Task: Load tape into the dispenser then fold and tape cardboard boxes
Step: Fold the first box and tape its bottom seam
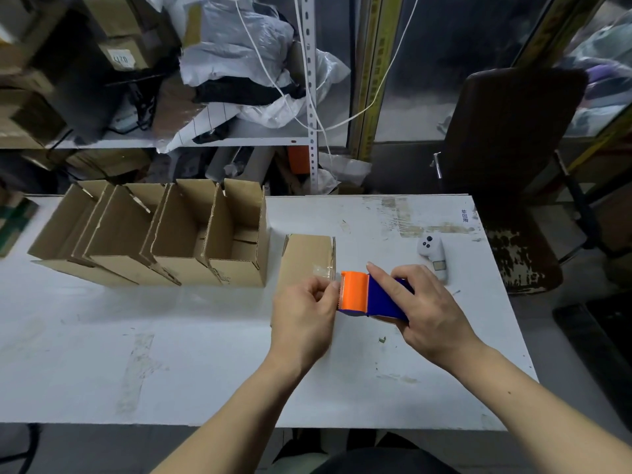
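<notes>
An orange and blue tape dispenser (362, 295) sits in my right hand (427, 302), whose fingers wrap around its blue body with the index finger lying along the top. My left hand (304, 313) pinches the clear tape end at the dispenser's orange front edge. Right behind my hands stands a small closed cardboard box (307, 254) with a strip of clear tape on its near right corner. Several open cardboard boxes (164, 234) stand in a row on the left of the white table (171, 354).
A white handheld controller (434, 254) lies on the table to the right of the box. A dark chair (506, 138) stands past the table's right far corner. Cluttered shelves with bags and cartons (239, 63) fill the back.
</notes>
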Motion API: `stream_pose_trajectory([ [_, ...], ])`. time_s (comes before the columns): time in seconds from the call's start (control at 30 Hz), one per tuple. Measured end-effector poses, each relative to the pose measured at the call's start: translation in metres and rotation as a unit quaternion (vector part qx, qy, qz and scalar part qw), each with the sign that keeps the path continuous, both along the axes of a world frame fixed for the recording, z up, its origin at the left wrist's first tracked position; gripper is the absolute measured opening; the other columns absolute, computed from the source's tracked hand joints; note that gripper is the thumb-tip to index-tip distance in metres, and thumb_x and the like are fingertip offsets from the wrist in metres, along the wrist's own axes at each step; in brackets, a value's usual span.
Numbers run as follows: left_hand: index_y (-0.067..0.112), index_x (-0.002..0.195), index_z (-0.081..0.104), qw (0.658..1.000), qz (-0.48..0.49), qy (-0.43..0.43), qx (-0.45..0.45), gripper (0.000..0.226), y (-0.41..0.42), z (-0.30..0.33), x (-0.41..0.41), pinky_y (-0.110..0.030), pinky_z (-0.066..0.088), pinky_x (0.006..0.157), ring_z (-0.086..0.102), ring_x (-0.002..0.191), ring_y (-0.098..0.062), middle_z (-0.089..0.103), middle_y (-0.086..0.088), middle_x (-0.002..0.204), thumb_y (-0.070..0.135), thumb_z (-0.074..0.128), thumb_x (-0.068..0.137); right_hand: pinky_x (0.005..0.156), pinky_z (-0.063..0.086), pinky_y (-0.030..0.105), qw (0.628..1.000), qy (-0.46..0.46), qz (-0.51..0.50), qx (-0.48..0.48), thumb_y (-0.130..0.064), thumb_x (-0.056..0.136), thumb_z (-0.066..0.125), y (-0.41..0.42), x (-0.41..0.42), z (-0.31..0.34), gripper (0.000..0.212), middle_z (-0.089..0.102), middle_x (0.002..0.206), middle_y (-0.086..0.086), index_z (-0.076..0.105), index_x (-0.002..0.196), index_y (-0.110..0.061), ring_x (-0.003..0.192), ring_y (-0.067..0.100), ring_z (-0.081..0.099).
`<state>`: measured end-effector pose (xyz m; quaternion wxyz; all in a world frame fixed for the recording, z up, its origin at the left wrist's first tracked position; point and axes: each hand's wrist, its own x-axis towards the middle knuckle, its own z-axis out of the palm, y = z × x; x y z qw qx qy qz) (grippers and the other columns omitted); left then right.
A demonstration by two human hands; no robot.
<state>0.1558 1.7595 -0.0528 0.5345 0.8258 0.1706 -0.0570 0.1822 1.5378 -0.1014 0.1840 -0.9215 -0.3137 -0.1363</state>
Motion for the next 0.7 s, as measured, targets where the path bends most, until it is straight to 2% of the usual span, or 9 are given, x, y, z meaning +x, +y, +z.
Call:
stream_pose_trajectory([
  [0.13, 0.019, 0.081, 0.078, 1.0, 0.025, -0.004, -0.006, 0.022, 0.026, 0.0, 0.013, -0.028, 0.057, 0.08, 0.073, 0.075, 0.001, 0.078, 0.013, 0.073, 0.026, 0.067, 0.1, 0.081, 0.054, 0.043, 1.0, -0.017, -0.016, -0.017, -0.012, 0.084, 0.083, -0.023, 0.003, -0.011, 0.089, 0.054, 0.117, 0.013, 0.036, 0.159, -0.016, 0.102, 0.029, 0.053],
  [0.27, 0.019, 0.084, 0.078, 0.996, -0.017, -0.025, 0.087, 0.023, 0.036, 0.001, 0.022, -0.021, 0.053, 0.075, 0.071, 0.075, 0.006, 0.077, 0.014, 0.072, 0.028, 0.065, 0.1, 0.078, 0.05, 0.045, 0.996, -0.048, -0.041, -0.067, 0.005, 0.078, 0.079, -0.033, 0.008, -0.016, 0.091, 0.055, 0.112, 0.014, 0.04, 0.158, -0.014, 0.095, 0.032, 0.053],
  [0.3, 0.018, 0.084, 0.076, 0.989, -0.023, -0.06, 0.136, 0.022, 0.031, -0.001, 0.021, -0.024, 0.053, 0.07, 0.072, 0.073, -0.002, 0.077, 0.01, 0.071, 0.026, 0.064, 0.101, 0.075, 0.048, 0.045, 0.994, -0.058, -0.048, -0.077, 0.008, 0.078, 0.074, -0.026, 0.006, -0.015, 0.087, 0.055, 0.109, 0.014, 0.044, 0.157, -0.013, 0.091, 0.033, 0.053],
  [0.37, 0.013, 0.075, 0.065, 0.94, -0.065, -0.197, 0.27, 0.019, 0.012, -0.003, 0.014, -0.032, 0.042, 0.053, 0.064, 0.058, -0.028, 0.067, -0.002, 0.06, 0.009, 0.059, 0.093, 0.069, 0.045, 0.044, 0.989, -0.071, -0.073, -0.106, 0.006, 0.076, 0.07, -0.004, 0.001, -0.012, 0.082, 0.055, 0.103, 0.013, 0.05, 0.153, -0.013, 0.085, 0.035, 0.053],
  [0.47, 0.015, 0.067, 0.051, 0.852, -0.19, -0.304, 0.381, 0.02, -0.016, 0.001, 0.004, -0.03, 0.023, 0.055, 0.046, 0.047, -0.029, 0.049, -0.006, 0.05, 0.001, 0.05, 0.081, 0.081, 0.046, 0.042, 0.955, 0.101, -0.163, -0.224, -0.022, 0.089, 0.07, 0.011, 0.007, -0.022, 0.076, 0.05, 0.117, 0.008, 0.039, 0.158, -0.023, 0.099, 0.032, 0.053],
  [0.53, 0.016, 0.067, 0.051, 0.839, -0.202, -0.289, 0.413, 0.027, -0.012, 0.006, 0.01, -0.03, 0.021, 0.056, 0.046, 0.046, -0.03, 0.051, -0.006, 0.049, 0.004, 0.068, 0.085, 0.089, 0.046, 0.038, 0.916, 0.259, -0.195, -0.236, -0.025, 0.094, 0.059, 0.003, 0.02, -0.039, 0.066, 0.043, 0.123, 0.008, 0.038, 0.156, -0.028, 0.106, 0.031, 0.053],
  [0.57, 0.015, 0.068, 0.054, 0.85, -0.191, -0.261, 0.416, 0.028, -0.007, 0.002, 0.011, -0.03, 0.022, 0.055, 0.049, 0.048, -0.033, 0.055, -0.007, 0.052, 0.01, 0.075, 0.086, 0.089, 0.047, 0.036, 0.901, 0.34, -0.206, -0.176, -0.023, 0.093, 0.058, -0.002, 0.025, -0.051, 0.06, 0.042, 0.12, 0.008, 0.046, 0.152, -0.029, 0.103, 0.031, 0.055],
  [0.63, 0.015, 0.082, 0.064, 0.89, -0.168, -0.163, 0.391, 0.021, 0.003, -0.004, 0.013, -0.034, 0.034, 0.054, 0.062, 0.064, -0.032, 0.07, -0.005, 0.068, 0.026, 0.065, 0.099, 0.08, 0.047, 0.027, 0.866, 0.459, -0.195, -0.04, -0.024, 0.087, 0.062, -0.008, 0.026, -0.076, 0.047, 0.045, 0.111, 0.008, 0.065, 0.132, -0.036, 0.091, 0.026, 0.058],
  [0.7, 0.02, 0.094, 0.07, 0.953, -0.148, -0.07, 0.256, 0.022, 0.01, -0.003, 0.011, -0.038, 0.052, 0.071, 0.071, 0.083, -0.021, 0.079, 0.006, 0.084, 0.034, 0.057, 0.104, 0.079, 0.048, 0.028, 0.85, 0.493, -0.187, -0.015, -0.033, 0.084, 0.065, -0.008, 0.021, -0.101, 0.038, 0.047, 0.102, 0.004, 0.07, 0.12, -0.043, 0.092, 0.027, 0.057],
])
